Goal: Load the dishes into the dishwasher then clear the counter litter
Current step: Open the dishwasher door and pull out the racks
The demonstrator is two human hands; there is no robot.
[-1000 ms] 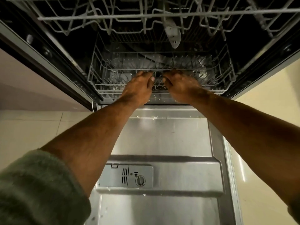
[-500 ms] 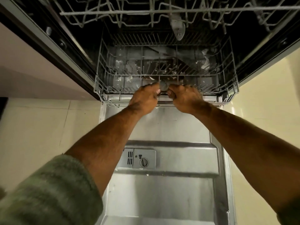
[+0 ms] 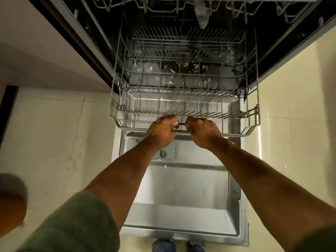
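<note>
1. Hands side by side at the near rail of the lower rack (image 3: 183, 106): left hand (image 3: 161, 132) and right hand (image 3: 204, 132) each in a curled grip round its front bar.
2. Rack sits partly out of the dishwasher (image 3: 272, 51), over the open door (image 3: 181, 188).
3. Upper rack (image 3: 200, 4) lies far above.

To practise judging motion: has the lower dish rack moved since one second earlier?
Yes. The lower rack, gripped by the left hand and right hand, has slid outward over the open door.
</note>
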